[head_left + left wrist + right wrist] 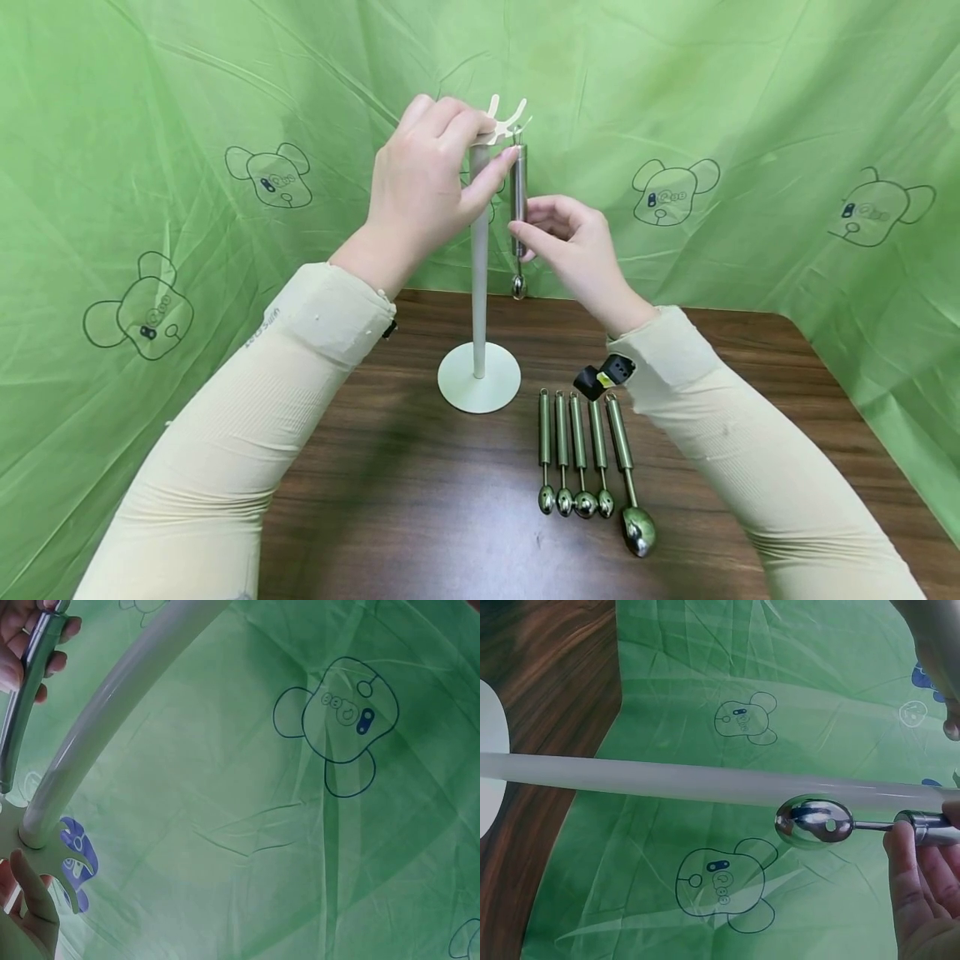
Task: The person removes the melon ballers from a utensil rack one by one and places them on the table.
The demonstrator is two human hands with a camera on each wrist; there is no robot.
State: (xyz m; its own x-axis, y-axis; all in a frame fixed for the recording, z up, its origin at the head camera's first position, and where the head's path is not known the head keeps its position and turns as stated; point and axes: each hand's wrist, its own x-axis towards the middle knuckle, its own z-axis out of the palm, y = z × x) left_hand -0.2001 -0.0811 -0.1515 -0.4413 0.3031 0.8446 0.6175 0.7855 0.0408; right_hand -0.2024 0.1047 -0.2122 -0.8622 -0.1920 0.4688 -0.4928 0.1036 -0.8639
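Note:
A white stand (480, 267) with a round base carries a crown of curved hooks (504, 127) on top. My left hand (423, 171) grips this crown, fingers over its top and thumb stretched below toward the scoop's upper end. In my right hand (566, 237) a small metal scoop (518, 192) hangs upright, bowl down, pinched by the lower handle. Its loop is right at a hook tip. The right wrist view shows its shiny oval bowl (814, 821) beside the pole (667, 776). In the left wrist view its handle (26, 697) meets the hook plate (45, 859).
Several metal scoops (580, 433) lie in a row on the dark wooden table (390, 500), loops pointing away. The rightmost scoop (637, 529) is larger. Green cloth (360, 50) with bear drawings hangs behind and at both sides. The stand's base (480, 396) rests left of the row.

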